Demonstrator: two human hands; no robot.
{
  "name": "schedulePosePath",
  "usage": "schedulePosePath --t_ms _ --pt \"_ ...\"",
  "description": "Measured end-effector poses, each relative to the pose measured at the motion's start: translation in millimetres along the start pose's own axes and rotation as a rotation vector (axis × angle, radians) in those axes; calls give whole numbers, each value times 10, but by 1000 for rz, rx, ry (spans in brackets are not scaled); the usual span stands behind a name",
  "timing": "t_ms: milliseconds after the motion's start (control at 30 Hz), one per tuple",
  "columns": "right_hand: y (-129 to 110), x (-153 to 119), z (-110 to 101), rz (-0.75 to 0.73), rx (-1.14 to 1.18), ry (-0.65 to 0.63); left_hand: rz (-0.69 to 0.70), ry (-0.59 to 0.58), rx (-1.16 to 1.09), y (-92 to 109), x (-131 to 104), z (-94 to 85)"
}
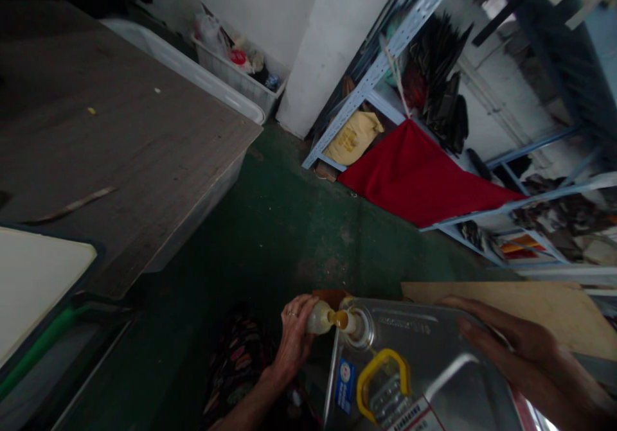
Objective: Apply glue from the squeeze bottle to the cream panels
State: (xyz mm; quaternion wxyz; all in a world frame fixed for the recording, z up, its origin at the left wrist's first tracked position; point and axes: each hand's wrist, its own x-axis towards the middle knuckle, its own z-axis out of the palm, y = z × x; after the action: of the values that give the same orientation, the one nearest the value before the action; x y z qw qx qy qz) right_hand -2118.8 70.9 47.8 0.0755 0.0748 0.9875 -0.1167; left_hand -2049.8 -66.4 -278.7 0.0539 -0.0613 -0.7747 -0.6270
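My left hand [292,334], with a ring on one finger, is wrapped round a small translucent bottle [319,317] at the lower middle. The bottle's neck points right, toward the white spout [355,325] of a large metal can [424,360]. Yellowish-brown liquid shows between the bottle's mouth and the spout. A yellow handle [383,383] and a blue label are on the can's top. My right hand [511,338] lies against the can's far right side, fingers stretched along its edge.
A brown table [110,123] fills the upper left, with a pale board [38,283] below it. Green floor [279,212] runs between the table and a blue metal shelf [354,106] hung with red cloth [419,174]. A filled bin [236,74] stands by the wall.
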Motion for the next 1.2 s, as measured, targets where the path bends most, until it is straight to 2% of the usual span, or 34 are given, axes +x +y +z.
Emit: schedulePosePath --t_ms 167,367,700,1200 --pt "13 4 4 10 30 -30 -2 3 2 24 20 -7" --pt "-41 -2 7 45 2 -1 -17 19 7 12 16 24" --pt "9 3 3 -7 7 -8 -35 3 -6 36 20 -4" --pt "-1 4 12 17 5 -13 -35 1 -18 -4 18 28"
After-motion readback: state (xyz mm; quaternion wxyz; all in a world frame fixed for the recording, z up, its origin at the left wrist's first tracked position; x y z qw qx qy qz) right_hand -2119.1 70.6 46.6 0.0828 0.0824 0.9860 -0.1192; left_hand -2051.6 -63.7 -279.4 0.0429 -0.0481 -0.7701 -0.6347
